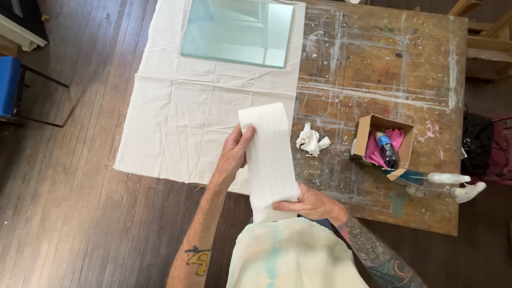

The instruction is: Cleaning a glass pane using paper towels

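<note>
Both hands hold a long white paper towel strip [269, 154] over the near edge of the table. My left hand [233, 154] grips its left side near the top, thumb on the sheet. My right hand [305, 204] pinches its lower end close to my body. A pane of pale green glass [237, 32] lies flat on a white cloth [176, 117] at the far side, apart from both hands.
A paint-stained wooden table [373, 69] carries a crumpled white wad [311, 141], a small cardboard box [362, 133] with pink rags and a dark bottle, and a clear spray bottle [448, 184] lying on its side. A blue chair [8, 85] stands at left on the wood floor.
</note>
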